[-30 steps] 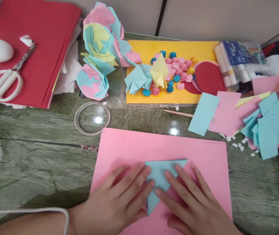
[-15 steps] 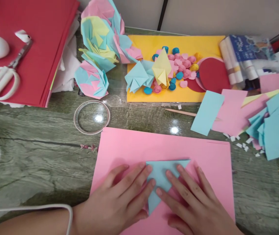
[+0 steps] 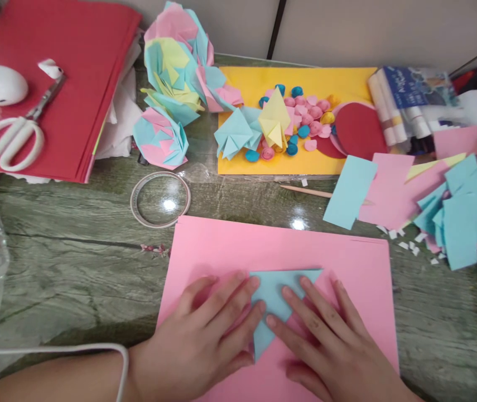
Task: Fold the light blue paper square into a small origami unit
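Here, left hand (image 3: 198,338) and right hand (image 3: 334,340) rested, fingers spread, tips on folded blue paper (image 3: 271,296) beneath and between them; pink sheets (image 3: 221,243) lay under; pale ring (image 3: 133,202) beyond left fingers.

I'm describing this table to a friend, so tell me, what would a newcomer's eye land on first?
Probably the blue paper triangle at lower middle, lying on pink sheets under the fingers of the left hand and right hand. Next might come the multicoloured folded paper pieces at the top, left of the yellow sheet. The red sheets at upper left, with white-handled scissors on them, stand out too.
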Demonstrator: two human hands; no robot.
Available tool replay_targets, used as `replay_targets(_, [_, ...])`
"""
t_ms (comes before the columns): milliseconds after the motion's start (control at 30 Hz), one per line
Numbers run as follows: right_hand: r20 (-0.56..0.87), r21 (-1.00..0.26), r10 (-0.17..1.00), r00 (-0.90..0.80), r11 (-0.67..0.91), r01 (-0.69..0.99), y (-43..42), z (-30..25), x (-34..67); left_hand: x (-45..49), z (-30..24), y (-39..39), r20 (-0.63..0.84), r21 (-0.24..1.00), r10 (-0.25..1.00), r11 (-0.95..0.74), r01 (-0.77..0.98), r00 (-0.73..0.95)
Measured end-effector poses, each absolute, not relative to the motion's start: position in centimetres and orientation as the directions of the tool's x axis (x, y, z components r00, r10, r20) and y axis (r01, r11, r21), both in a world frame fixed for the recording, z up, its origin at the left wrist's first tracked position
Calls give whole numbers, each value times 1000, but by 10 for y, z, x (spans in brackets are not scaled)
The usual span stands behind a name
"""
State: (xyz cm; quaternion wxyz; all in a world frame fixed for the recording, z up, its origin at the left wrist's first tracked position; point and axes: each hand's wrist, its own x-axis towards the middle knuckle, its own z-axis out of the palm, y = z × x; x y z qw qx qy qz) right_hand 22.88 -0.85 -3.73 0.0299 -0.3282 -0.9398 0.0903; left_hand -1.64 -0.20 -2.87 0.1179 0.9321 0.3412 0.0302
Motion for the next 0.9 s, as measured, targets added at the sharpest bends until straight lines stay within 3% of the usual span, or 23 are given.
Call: replay_targets(900, [-37,-201,639,-768,748,632,-9,-35,227,-13,-30,-5,-47,233,672,-712,663,739])
